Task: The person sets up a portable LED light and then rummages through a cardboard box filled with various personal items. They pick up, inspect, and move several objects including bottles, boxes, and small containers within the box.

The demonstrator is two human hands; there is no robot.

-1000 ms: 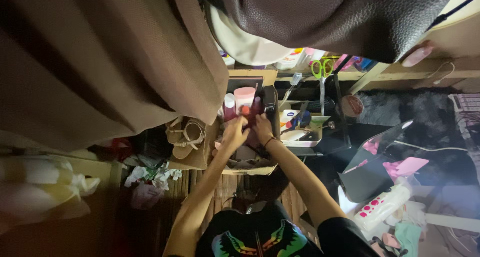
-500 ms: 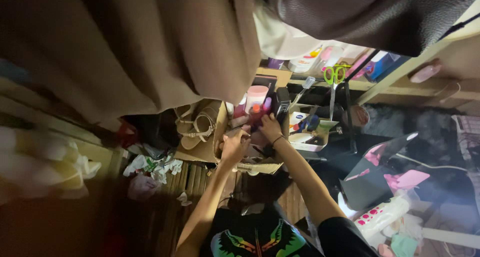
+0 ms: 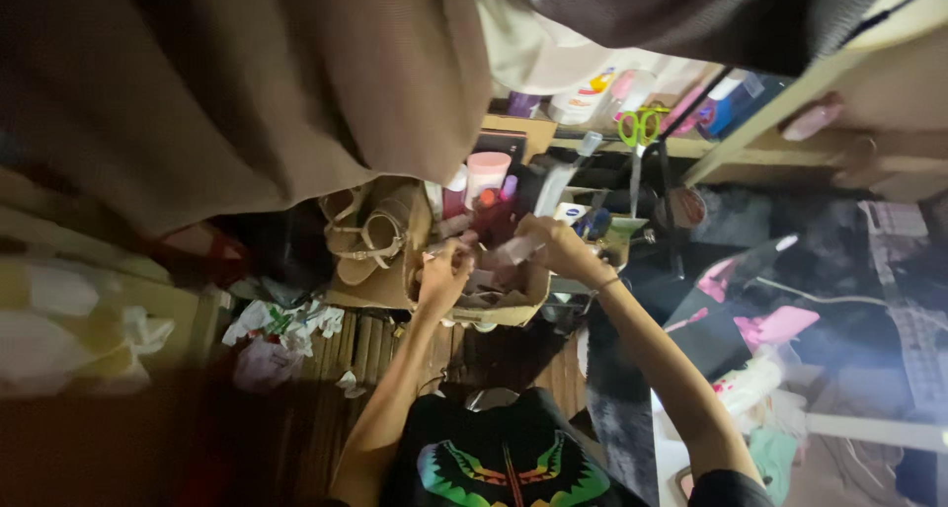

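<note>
— Pinching something small, both of them: the left hand (image 3: 441, 270) has its fingers curled shut around a pale scrap or little packet, and the right hand (image 3: 555, 245) closes its fingertips on a clear, thin piece that catches the light between the two hands. What exactly it is, I cannot tell; it is too small and blurred.

— Any different from a moment ago?

— Yes. A second back the hands were pressed close together, low over the cardboard box (image 3: 494, 310). Now they have drawn a little apart, and the clear piece is stretched or held up between them, just above the box's far rim. I'd judge the item has been lifted out of the clutter and is being handled in the air, not rummaged for.

— And around them?

— Just beyond the fingers, on the far side, stand a pink capped bottle (image 3: 487, 174) and smaller tubes, upright and crowded. A thin bracelet circles the right wrist. To the left of the box lies a pair of tan strappy sandals (image 3: 367, 233), touching its side. Farther off, green-handled scissors (image 3: 640, 128) hang by the shelf. Nearer left, crumpled paper (image 3: 284, 321) lies on the slatted floor. A big brown cloth (image 3: 247, 82) hangs over the far left.
</note>
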